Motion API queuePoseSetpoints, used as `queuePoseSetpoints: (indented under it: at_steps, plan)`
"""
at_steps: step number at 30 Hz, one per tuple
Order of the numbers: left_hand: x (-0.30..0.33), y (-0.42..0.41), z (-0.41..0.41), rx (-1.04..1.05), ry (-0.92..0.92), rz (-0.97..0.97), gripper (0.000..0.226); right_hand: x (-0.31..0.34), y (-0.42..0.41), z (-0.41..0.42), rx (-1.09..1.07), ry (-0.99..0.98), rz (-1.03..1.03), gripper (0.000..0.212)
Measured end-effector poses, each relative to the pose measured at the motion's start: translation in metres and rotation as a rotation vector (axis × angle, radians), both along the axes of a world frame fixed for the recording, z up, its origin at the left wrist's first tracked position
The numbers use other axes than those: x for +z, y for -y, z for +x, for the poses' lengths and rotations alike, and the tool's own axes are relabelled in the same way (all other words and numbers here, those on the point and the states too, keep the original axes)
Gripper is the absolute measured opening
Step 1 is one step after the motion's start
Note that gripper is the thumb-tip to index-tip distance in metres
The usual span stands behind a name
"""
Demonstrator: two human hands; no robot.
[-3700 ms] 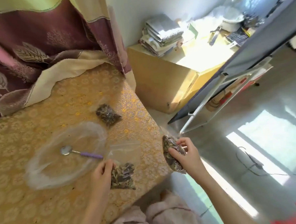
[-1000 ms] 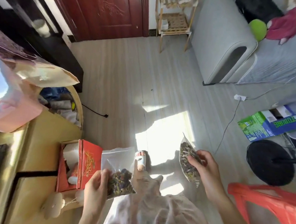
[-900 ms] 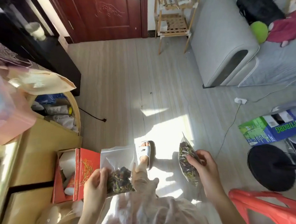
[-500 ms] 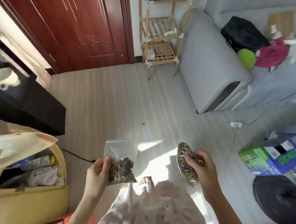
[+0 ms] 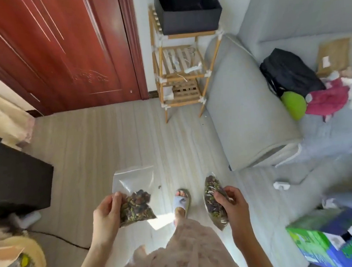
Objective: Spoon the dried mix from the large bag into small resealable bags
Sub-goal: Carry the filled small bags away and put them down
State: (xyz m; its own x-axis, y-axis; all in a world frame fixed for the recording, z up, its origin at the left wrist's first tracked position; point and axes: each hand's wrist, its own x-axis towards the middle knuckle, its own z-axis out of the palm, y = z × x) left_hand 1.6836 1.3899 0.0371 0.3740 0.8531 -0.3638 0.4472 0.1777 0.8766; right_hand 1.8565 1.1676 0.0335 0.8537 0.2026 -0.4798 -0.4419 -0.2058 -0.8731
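My left hand (image 5: 106, 216) grips a small clear resealable bag (image 5: 134, 195) by its left side; dried dark mix fills its lower half and the top half is empty film. My right hand (image 5: 232, 204) holds a second small bag (image 5: 213, 195), packed full of the same mix and seen edge-on. Both bags hang in the air above a pale wooden floor, about a hand's width apart. The large bag, the spoon and the table are out of view.
My slippered foot (image 5: 181, 203) steps on the floor between the bags. A grey sofa (image 5: 245, 108) with a black backpack (image 5: 289, 72) lies right, a wooden shelf rack (image 5: 179, 75) and red door (image 5: 63, 53) ahead, a black cabinet (image 5: 15, 180) left, a green-blue box (image 5: 330, 239) lower right.
I have turned away from the gold-clothed table with a bag in each hand. The view has swung across the room and tilted up toward the door and sofa. Both grips are unchanged.
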Motion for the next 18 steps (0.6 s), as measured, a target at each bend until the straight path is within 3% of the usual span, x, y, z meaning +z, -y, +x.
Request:
queuePoseSetpoints:
  at_steps: [8, 18]
  plan:
    - [0.005, -0.056, 0.124, 0.071, -0.045, -0.026, 0.03, 0.022, -0.072, 0.164, 0.066, 0.046, -0.022, 0.017]
    - [-0.003, -0.141, 0.247, 0.15, -0.12, -0.024, 0.027, 0.01, -0.167, 0.311, 0.079, 0.038, -0.06, 0.017]
